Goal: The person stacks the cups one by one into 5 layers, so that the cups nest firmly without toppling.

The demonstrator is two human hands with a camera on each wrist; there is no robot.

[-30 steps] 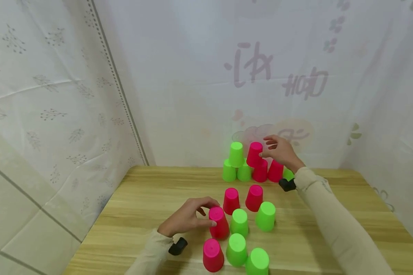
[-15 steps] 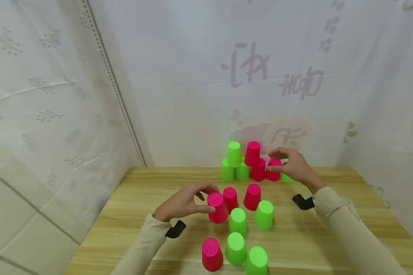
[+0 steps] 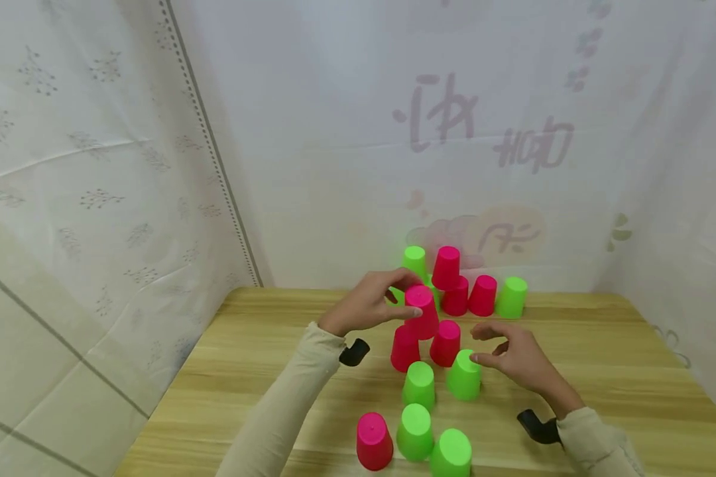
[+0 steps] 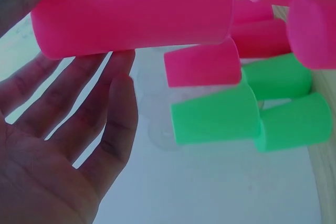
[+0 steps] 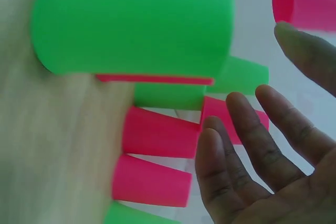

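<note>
My left hand (image 3: 370, 305) grips an upside-down pink cup (image 3: 421, 313) between thumb and fingers; it is raised and appears just above two upside-down pink cups, the left pink cup (image 3: 405, 349) and the right pink cup (image 3: 445, 344). In the left wrist view the held cup (image 4: 136, 9) fills the top, with fingertips under its side. My right hand (image 3: 516, 358) holds nothing, its fingers spread and slightly bent, beside an upside-down green cup (image 3: 464, 375). Whether the thumb touches that cup I cannot tell. The right wrist view shows the hand (image 5: 262, 166) apart from the green cup (image 5: 131, 24).
At the back of the wooden table (image 3: 262, 351), a row of upside-down cups carries a green cup (image 3: 414, 262) and a pink cup (image 3: 446, 267) on top; a green cup (image 3: 511, 297) ends the row. Nearer stand a pink cup (image 3: 374, 442) and several green cups (image 3: 415, 432).
My left hand has lifted a pink cup from the table and carried it forward and right. My right hand has left the back row's upper pink cup and come back toward the near green cup.
</note>
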